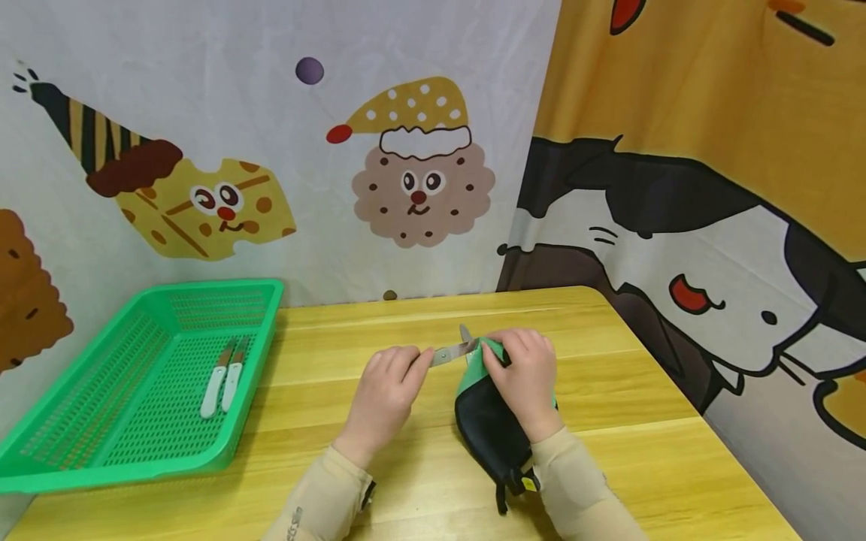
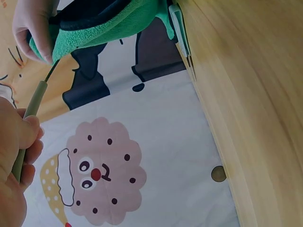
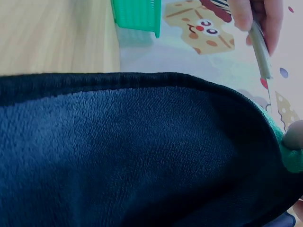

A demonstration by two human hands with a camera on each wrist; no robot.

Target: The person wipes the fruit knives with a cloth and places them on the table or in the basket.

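Note:
My left hand (image 1: 387,391) grips the pale handle of a small knife (image 1: 441,356), its blade pointing right. In the left wrist view, the knife handle (image 2: 34,101) lies between the thumb and curled fingers. My right hand (image 1: 525,376) pinches a green and black fleece cloth (image 1: 489,421) at its green end, around the blade's tip, which the cloth hides. The black part hangs down toward the table's front, with a loop and a small yellow tag at its lower end. Behind the cloth, a second knife (image 1: 464,331) shows its blade; most of it is covered.
A green plastic basket (image 1: 271,330) stands on the left of the wooden table (image 1: 325,330). Two white-handled knives (image 1: 223,379) lie side by side in it. A curtain with cartoon figures (image 1: 419,195) hangs behind the table and along its right side.

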